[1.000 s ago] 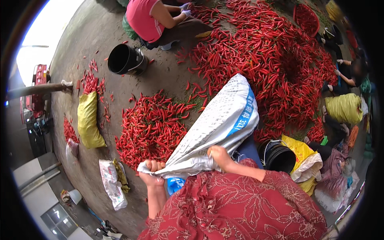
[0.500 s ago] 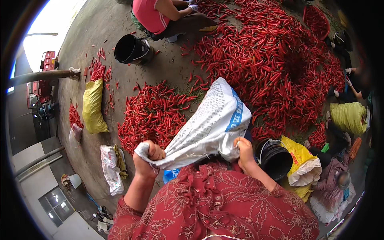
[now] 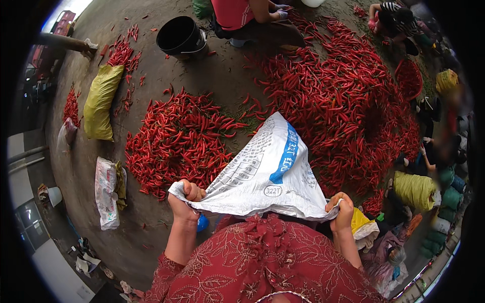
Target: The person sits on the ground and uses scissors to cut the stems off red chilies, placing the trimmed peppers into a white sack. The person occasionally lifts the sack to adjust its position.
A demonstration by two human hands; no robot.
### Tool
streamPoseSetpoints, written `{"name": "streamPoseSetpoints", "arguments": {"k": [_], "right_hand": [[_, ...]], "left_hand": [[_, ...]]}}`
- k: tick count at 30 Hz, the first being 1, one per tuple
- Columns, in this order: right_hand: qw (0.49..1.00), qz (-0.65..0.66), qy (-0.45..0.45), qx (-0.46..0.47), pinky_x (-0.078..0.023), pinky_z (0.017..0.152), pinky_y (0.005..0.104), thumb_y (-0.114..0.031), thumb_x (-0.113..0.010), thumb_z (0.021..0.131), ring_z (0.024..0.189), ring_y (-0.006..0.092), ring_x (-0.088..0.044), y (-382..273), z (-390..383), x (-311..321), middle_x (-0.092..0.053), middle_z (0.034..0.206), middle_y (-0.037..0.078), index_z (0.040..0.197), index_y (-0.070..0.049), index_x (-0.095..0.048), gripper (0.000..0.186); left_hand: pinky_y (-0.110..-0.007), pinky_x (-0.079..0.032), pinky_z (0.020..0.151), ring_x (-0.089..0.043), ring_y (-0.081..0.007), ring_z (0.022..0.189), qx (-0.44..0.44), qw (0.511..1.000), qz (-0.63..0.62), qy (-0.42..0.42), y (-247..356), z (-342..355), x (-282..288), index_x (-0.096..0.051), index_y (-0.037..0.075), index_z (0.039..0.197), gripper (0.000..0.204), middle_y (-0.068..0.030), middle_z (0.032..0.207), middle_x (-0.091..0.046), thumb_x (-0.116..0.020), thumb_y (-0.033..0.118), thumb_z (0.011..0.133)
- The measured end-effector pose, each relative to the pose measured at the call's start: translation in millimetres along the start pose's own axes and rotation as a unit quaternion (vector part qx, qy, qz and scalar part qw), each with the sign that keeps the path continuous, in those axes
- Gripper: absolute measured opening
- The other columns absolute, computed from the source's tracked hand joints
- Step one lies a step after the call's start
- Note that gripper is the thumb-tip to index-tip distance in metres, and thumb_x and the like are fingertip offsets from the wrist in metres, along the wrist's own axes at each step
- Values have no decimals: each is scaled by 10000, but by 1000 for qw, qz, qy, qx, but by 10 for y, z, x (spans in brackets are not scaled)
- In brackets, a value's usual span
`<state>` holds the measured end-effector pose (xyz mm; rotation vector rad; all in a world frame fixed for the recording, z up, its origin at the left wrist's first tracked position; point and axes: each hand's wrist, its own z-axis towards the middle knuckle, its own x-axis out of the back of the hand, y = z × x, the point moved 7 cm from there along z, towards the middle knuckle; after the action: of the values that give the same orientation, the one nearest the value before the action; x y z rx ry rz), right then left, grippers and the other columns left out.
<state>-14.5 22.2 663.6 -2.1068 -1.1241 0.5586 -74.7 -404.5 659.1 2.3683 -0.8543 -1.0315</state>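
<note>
Between my two hands a white woven sack (image 3: 252, 187) with a blue stripe is stretched out in front of my chest. My left hand (image 3: 186, 201) is closed round one corner of its edge. At the opposite corner my right hand (image 3: 341, 211) grips the edge as well. The sack tapers to a point away from me and looks flat. Beyond it on the left lies a small pile of red chili peppers (image 3: 177, 141), and a much larger chili heap (image 3: 343, 96) spreads on the right. The sack hides the near parts of both.
A black bucket (image 3: 182, 38) stands at the far left beside a seated person (image 3: 240, 15). Yellow sacks (image 3: 102, 103) and a white sack (image 3: 107, 192) lie on the concrete floor to the left. More people and full sacks (image 3: 415, 190) are along the right side.
My right hand has moved outward to the right, and the sack is now spread wider and tauter. The view has shifted, and the black bucket on the right is now hidden.
</note>
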Motion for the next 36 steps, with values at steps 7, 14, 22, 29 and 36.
{"name": "streamPoseSetpoints", "arguments": {"k": [7,14,22,29,36], "right_hand": [[968,116,-168,145,-253,447,276,-41,-363,738,422,103,-287,-1177,294,-977,-337,496,16,648,-59,-412,104],[910,154,-299,242,-236,490,282,-57,-335,781,449,99,-242,-2037,222,-1893,-300,508,5,687,-65,-396,112],[964,155,-106,189,-390,592,297,-77,-389,790,597,158,-459,-1530,1782,-2434,-495,675,24,794,-57,-539,151],[974,203,-48,85,-478,751,351,-140,-431,813,808,211,-578,-324,2953,-2832,-593,847,76,932,-39,-577,214],[985,82,-116,98,-489,733,351,-125,-409,804,820,211,-590,-472,3111,-2924,-611,876,80,918,-48,-568,210]], "left_hand": [[-303,-341,550,-203,-111,431,-91,981,-30,-167,932,535,-906,-399,133,612,221,38,481,-261,-371,215,815],[-322,-359,644,-216,-112,483,-189,943,-40,-272,2008,476,-1297,-418,110,644,211,28,522,-272,-384,204,829],[-340,-386,611,-256,-125,433,-257,966,-14,-42,2157,1772,-632,-430,128,638,216,18,485,-316,-359,218,821],[-346,-406,538,-393,-189,472,-159,981,-81,71,1143,3093,366,-422,133,632,223,-19,524,-401,-406,213,839],[-400,-453,629,-420,-203,489,-157,982,-79,68,1382,3206,289,-442,120,620,232,-36,522,-442,-441,251,811]]}}
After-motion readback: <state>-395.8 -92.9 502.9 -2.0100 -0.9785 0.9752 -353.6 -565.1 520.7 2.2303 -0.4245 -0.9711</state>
